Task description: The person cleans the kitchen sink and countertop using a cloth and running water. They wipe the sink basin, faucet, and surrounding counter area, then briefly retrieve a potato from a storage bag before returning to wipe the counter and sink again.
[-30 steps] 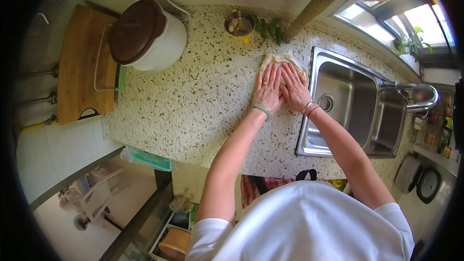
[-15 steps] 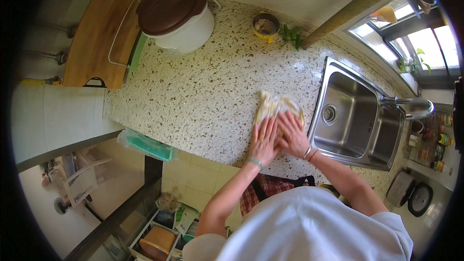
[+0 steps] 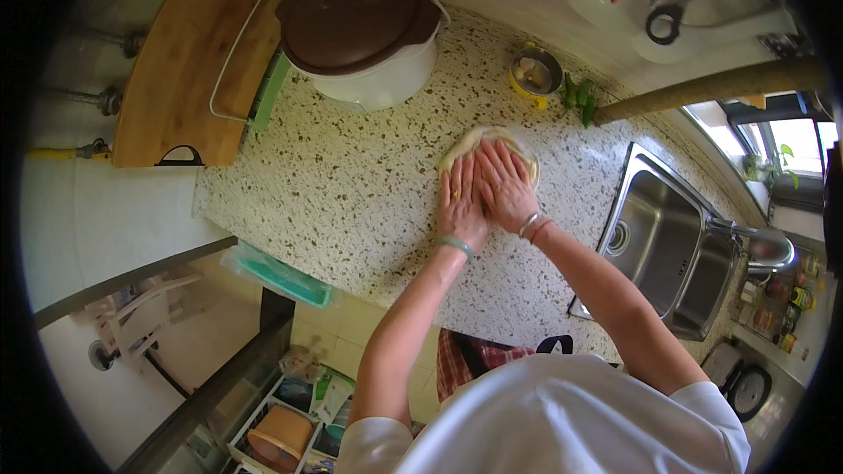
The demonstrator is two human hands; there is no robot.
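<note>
A crumpled cream and yellowish cleaning cloth point(image 3: 479, 137) lies on the speckled stone countertop point(image 3: 351, 184). My left hand point(image 3: 463, 206) presses flat on its left part, fingers stretched forward. Beside it, touching it, my right hand point(image 3: 507, 189) also lies flat on the cloth with fingers extended. Most of the cloth is hidden beneath both palms; its rim shows around the fingertips. A green bangle point(image 3: 456, 247) circles my left wrist, and a light bracelet point(image 3: 528, 225) my right.
A white pot with a brown lid point(image 3: 360, 17) stands at the back left, beside wooden boards point(image 3: 189, 61). At the back sit a small yellow-handled bowl point(image 3: 535, 70) and green peppers or leaves point(image 3: 579, 96). The steel sink point(image 3: 667, 241) and faucet point(image 3: 751, 241) are right.
Both hands have pushed the cloth forward and slightly left, away from the sink's edge toward the back of the counter. The view has shifted too.
</note>
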